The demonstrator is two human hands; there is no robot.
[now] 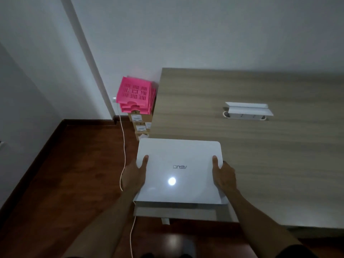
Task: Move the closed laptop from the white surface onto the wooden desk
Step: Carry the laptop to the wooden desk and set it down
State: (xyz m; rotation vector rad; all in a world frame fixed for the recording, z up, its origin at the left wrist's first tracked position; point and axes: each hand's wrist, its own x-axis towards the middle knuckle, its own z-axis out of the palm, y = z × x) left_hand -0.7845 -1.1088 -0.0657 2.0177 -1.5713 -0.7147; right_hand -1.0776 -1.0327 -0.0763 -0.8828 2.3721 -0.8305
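Observation:
A closed white laptop (178, 172) with an ASUS logo on its lid is held level over the near left corner of the wooden desk (260, 146). My left hand (135, 174) grips its left edge, thumb on the lid. My right hand (223, 175) grips its right edge the same way. The laptop's left side overhangs the desk's left edge, above the floor. Whether it touches the desk top is unclear. The white surface is not in view.
A white cable box (248, 111) sits in the desk's middle. Pink plastic trays (136, 95) stacked on cardboard boxes (139, 123) stand left of the desk by the wall. A white cable (123, 146) runs down over the dark wooden floor.

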